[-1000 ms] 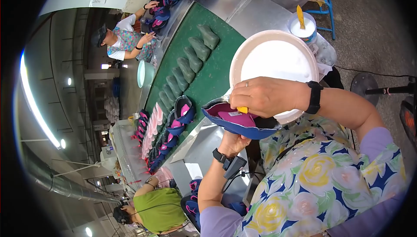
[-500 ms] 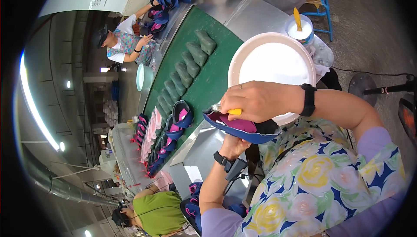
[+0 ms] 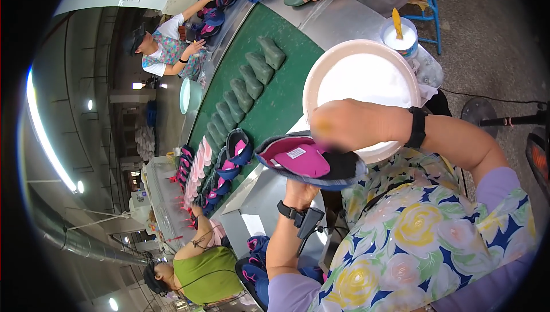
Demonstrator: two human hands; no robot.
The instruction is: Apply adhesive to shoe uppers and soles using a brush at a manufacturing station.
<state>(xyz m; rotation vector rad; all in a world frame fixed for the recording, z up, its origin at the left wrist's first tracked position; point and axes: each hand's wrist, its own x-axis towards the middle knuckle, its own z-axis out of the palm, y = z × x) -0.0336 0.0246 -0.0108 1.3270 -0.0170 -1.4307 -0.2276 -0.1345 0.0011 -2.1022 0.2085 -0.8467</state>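
Observation:
My left hand [image 3: 302, 193] grips a navy and black shoe upper [image 3: 349, 176] from below. The upper lies tilted, with its pink lining [image 3: 301, 160] and a small white label facing up. Over its right part is my right hand [image 3: 358, 126], closed and smeared by motion. A yellow patch at its fingers is the handle of what looks like a brush; its tip is hidden. Just behind the right hand stands a wide pale pink basin [image 3: 312, 80] of white liquid. I cannot tell whether the brush touches the upper.
Grey-green shoe lasts [image 3: 259, 67] stand in a row on the green belt [image 3: 286, 26], beside navy uppers [image 3: 236, 146] and pale pink pieces [image 3: 200, 157]. A tin [image 3: 401, 37] holds a yellow brush [image 3: 396, 23]. More uppers lie in a metal bin [image 3: 243, 220]. Co-workers sit along the line.
The upper has turned so more pink lining and the label show. My right hand has moved right. The co-worker in green now reaches toward the pink pieces.

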